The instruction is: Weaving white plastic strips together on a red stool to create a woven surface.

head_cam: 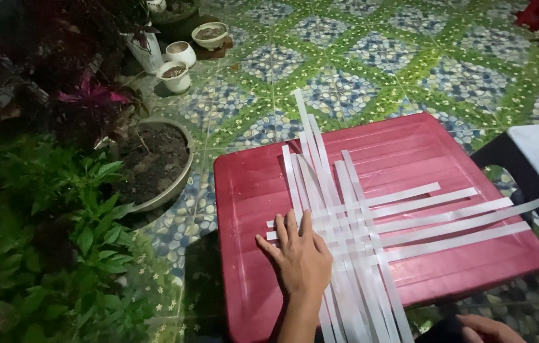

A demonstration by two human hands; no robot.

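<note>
Left hand [300, 254], lower centre of the frame: fingers [293, 223] extended and slightly spread, palm flat, pressing down on the near ends of the long white flat strips [345, 216], which look like plastic or split cane. The fingers grip nothing; they pin the crossing point.

The strips lie in two sets on the square red plastic tabletop [250, 190]: one bundle runs from the upper centre of the frame down to its lower edge, and the other fans out toward the right edge. The two sets interlace just right of the hand, forming the start of a flat weave.

Right hand [488, 329], lower right corner: only knuckles and part of the fingers show, so whether they are apart or closed cannot be told; they appear to touch no strip.

Judged step: holding the woven centre steady while the lattice is begun. The next move would call for a free hand to lift alternate strips and slide another across, keeping the pinned crossings from shifting.

Surroundings: green-and-blue patterned floor tiles [358, 51]; a round pot of dark soil [155, 162] at centre left; small white pots [177, 63] at upper left; green foliage [60, 241] at lower left.
</note>
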